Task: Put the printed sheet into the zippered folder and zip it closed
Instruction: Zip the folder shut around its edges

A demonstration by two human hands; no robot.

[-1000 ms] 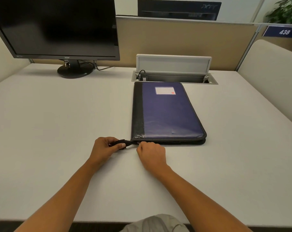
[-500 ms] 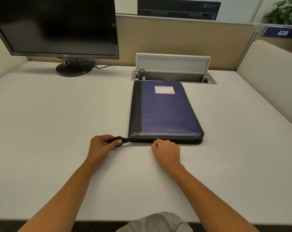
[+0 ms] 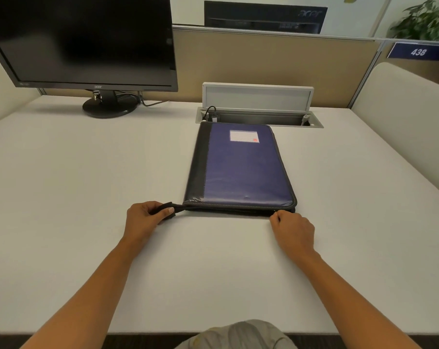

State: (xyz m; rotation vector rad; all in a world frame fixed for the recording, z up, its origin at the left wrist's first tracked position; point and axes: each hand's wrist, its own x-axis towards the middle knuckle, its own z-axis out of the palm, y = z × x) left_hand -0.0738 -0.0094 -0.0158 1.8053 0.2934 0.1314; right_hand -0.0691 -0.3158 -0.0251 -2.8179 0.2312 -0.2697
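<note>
A zippered folder [image 3: 241, 170] with a purple cover, a black spine strip and a small white label lies flat and closed on the white desk. The printed sheet is not visible. My left hand [image 3: 146, 217] is closed on the black strap [image 3: 172, 207] at the folder's near left corner. My right hand [image 3: 292, 229] is pinched at the zipper by the near right corner; the zipper pull itself is hidden under my fingers.
A dark monitor [image 3: 87, 41] stands at the back left on its round stand. An open cable hatch [image 3: 258, 114] lies in the desk just behind the folder. Beige partition panels border the desk at the back and right.
My right hand has travelled right along the folder's near edge, from the left corner to the right corner. My left hand has kept its hold on the strap.
</note>
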